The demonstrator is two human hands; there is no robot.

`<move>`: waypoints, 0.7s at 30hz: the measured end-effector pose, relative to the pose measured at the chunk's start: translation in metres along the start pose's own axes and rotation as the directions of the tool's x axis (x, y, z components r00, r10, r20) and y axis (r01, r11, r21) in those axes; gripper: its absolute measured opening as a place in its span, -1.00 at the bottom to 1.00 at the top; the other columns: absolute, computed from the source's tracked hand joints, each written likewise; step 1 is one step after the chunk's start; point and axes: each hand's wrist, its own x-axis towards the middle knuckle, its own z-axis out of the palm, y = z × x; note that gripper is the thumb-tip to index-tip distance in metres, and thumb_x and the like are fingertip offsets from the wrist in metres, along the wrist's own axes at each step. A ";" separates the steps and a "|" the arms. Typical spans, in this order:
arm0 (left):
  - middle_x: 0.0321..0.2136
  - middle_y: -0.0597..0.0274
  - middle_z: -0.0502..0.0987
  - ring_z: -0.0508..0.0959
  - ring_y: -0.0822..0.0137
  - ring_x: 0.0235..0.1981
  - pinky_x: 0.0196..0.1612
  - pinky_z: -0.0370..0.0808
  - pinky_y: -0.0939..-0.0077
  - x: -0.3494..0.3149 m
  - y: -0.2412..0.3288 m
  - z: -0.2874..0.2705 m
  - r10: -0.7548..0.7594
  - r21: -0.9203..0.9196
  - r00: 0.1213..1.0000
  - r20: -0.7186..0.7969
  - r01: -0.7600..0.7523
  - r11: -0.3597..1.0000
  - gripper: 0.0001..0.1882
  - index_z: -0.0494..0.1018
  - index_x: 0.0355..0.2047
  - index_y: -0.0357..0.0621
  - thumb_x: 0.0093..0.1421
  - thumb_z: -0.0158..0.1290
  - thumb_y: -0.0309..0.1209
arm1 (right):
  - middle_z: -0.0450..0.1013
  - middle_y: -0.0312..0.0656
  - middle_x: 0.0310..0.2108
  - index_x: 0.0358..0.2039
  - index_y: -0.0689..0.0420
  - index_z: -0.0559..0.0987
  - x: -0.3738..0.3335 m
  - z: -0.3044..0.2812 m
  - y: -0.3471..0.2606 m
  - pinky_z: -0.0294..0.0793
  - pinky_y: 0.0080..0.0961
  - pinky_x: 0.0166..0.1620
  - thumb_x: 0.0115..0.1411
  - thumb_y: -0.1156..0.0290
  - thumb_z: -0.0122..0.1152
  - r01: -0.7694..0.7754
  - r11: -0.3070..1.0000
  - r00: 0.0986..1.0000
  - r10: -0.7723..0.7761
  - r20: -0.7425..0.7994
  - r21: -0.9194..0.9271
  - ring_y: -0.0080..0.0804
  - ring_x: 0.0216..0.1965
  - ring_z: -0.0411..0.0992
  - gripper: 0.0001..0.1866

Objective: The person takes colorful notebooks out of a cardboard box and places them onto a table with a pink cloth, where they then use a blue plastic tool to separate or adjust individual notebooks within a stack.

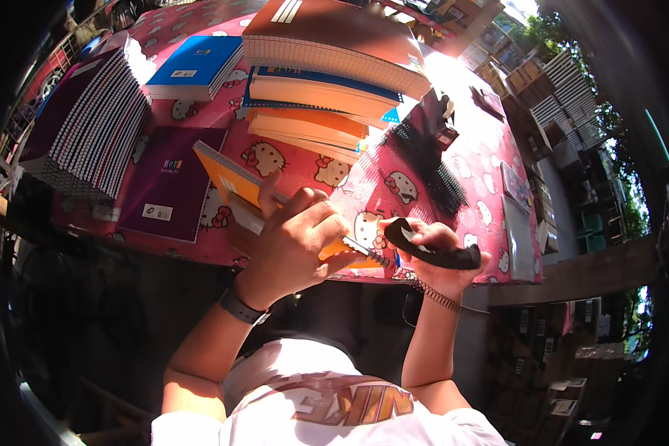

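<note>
My left hand (297, 236) is closed around an orange notebook (234, 175), tilted above the near edge of the table. A thin dark spiral coil (437, 297) runs along the notebook's right-hand edge, and its loose end trails past my right wrist. In my right hand (444, 276) is a hand tool with curved black handles (455, 258), held beside the coil. The tool's working end is hidden, so its exact kind cannot be made out. Beyond both hands lies a bunch of loose black spiral coils (435, 167).
A pink patterned cloth covers the table (401, 186). A tall stack of notebooks with a brown cover (342, 30) on top rises at the back. To the left are blue notebooks (201, 63), a stack of spiral-bound notebooks (100, 123) and a purple notebook (172, 178) lying flat.
</note>
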 end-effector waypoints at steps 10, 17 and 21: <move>-0.57 0.46 0.44 0.45 0.42 -0.32 0.14 -0.15 0.06 -0.001 -0.009 0.003 -0.042 -0.070 0.999 0.001 0.042 0.997 -0.74 0.45 -0.56 0.08 -0.19 0.26 -0.15 | 0.44 -0.02 -0.28 -0.31 0.38 0.50 0.018 0.010 -0.001 0.32 -0.43 -0.06 -0.14 -0.41 0.03 -0.200 0.909 0.979 0.195 -0.052 -0.367 -0.31 -0.16 0.38 -0.09; -0.56 0.42 0.45 0.46 0.42 -0.32 0.14 -0.14 0.06 0.004 -0.003 -0.002 -0.089 -0.011 0.996 -0.023 0.088 0.996 -0.74 0.47 -0.56 0.05 -0.24 0.29 -0.20 | 0.40 0.06 -0.20 -0.26 0.45 0.45 0.016 0.009 0.002 0.31 -0.42 -0.01 -0.12 -0.37 0.06 -0.128 0.978 0.992 0.125 -0.029 -0.164 -0.25 -0.10 0.38 -0.07; -0.57 0.42 0.44 0.46 0.42 -0.32 0.14 -0.15 0.07 0.006 -0.006 0.000 -0.083 -0.050 0.996 -0.018 0.082 0.995 -0.73 0.47 -0.57 0.05 -0.27 0.31 -0.22 | 0.41 0.07 -0.20 -0.29 0.46 0.46 0.024 0.007 -0.005 0.32 -0.42 -0.02 -0.15 -0.39 0.06 -0.301 0.791 0.953 0.256 -0.159 -0.533 -0.23 -0.12 0.38 -0.05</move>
